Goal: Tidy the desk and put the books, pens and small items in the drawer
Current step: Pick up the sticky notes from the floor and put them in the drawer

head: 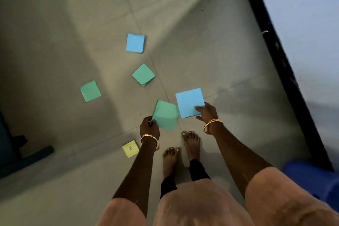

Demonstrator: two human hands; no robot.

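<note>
Paper squares lie scattered over a tiled floor [211, 46], and two of them are in the person's hands. The left hand [149, 126] pinches a green pad [166, 114] by its near corner, fingers curled round the edge, so the pad hangs tilted off the floor. Just right of that green pad, the right hand [206, 113] holds a blue pad [189, 102] with the thumb on top and the fingers underneath; the two held pads nearly touch at their edges. Both wrists carry gold bangles, the right one also an orange thread.

Beyond the held green pad, farther from the person, a second green square [143, 74] lies on the floor, turned cornerwise, beside a grout line. Farther still lies a blue square [135, 43]. Out to the left of the held green pad, well apart, lies another green square [90, 91]. Nearer than the held green pad, just beside the left wrist, a yellow pad [130, 148] lies flat with a small printed mark on its face.

Two bare feet [190, 143] stand on the tiles just below the held pads, under a pale peach garment and dark leggings.

Floor tiles are large, grey-beige and matt, crossed by thin grout lines and broad soft shadows. A black skirting strip [275, 46] runs along the right under a pale blue-grey wall. A blue plastic object [311, 178] sits at the lower right, and dark furniture [16, 154] shows at the left edge.
</note>
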